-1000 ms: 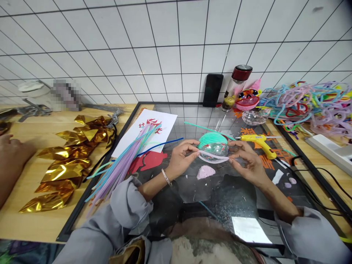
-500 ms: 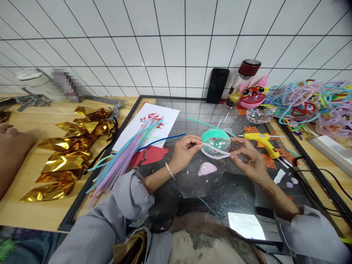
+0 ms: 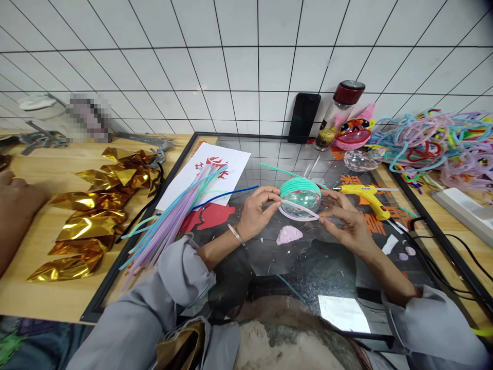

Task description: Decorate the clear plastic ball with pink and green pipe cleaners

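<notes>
A see-through plastic shell (image 3: 303, 200), roundish, has rows of green pipe cleaner (image 3: 299, 186) covering its far part. Along its near edge runs a pale lilac pipe cleaner (image 3: 298, 209), bowed between my two hands. My left hand (image 3: 259, 211) pinches its left end between thumb and fingers, beside the shell. At the other end, my right hand (image 3: 342, 218) has thumb and forefinger closed on it, while its upper fingers rest against the shell's right side. Just nearer to me lies a small lilac-covered piece (image 3: 289, 235).
To the left are a bundle of pipe cleaners (image 3: 169, 226), white paper (image 3: 181, 177) and a red cutout (image 3: 215, 217). A yellow glue gun (image 3: 364, 195) lies right, its cable nearby. Gold foil pieces (image 3: 90, 226) and another person's hand (image 3: 17, 205) are far left. A bottle (image 3: 335, 118) stands behind.
Both hands keep their grip on the lilac pipe cleaner. Hands and shell have barely shifted, and the whole view has moved very slightly.
</notes>
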`<state>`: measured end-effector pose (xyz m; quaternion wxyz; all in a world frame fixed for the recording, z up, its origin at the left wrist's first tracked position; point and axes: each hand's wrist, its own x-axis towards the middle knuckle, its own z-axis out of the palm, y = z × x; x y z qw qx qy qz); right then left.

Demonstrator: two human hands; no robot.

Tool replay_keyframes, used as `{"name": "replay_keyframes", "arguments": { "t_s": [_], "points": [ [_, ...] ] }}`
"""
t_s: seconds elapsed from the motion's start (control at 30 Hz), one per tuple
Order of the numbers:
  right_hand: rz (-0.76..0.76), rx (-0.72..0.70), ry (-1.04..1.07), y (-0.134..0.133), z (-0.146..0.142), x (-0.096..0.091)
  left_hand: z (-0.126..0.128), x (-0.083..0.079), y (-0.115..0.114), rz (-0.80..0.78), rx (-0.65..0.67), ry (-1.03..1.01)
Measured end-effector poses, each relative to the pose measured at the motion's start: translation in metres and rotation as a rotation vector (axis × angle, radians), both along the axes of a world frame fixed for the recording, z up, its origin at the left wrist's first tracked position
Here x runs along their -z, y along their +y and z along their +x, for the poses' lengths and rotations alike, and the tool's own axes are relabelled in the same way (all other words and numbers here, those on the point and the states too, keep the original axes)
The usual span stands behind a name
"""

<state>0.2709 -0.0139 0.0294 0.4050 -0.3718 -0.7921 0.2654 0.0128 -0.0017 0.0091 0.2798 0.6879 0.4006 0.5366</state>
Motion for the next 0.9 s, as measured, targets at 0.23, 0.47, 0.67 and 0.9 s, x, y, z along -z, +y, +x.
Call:
{"name": "replay_keyframes", "arguments": {
  "t_s": [0.23,0.47,0.67,0.9],
  "points": [
    [0.125,0.002,-0.072,0.000,-0.003,0.001,-0.006,0.001,0.004,0.102,0.053,0.084],
    [0.208,0.039,-0.057,0.008,-0.008,0.009,-0.004,0.003,0.009,0.090,0.046,0.040],
    [0.256,-0.023,-0.095,0.014,-0.012,0.011,-0.006,0.004,0.010,0.029,0.072,0.011],
    [0.278,0.008,-0.122,0.016,-0.013,0.011,-0.008,0.007,0.015,0.066,0.062,0.054]
  ]
}}
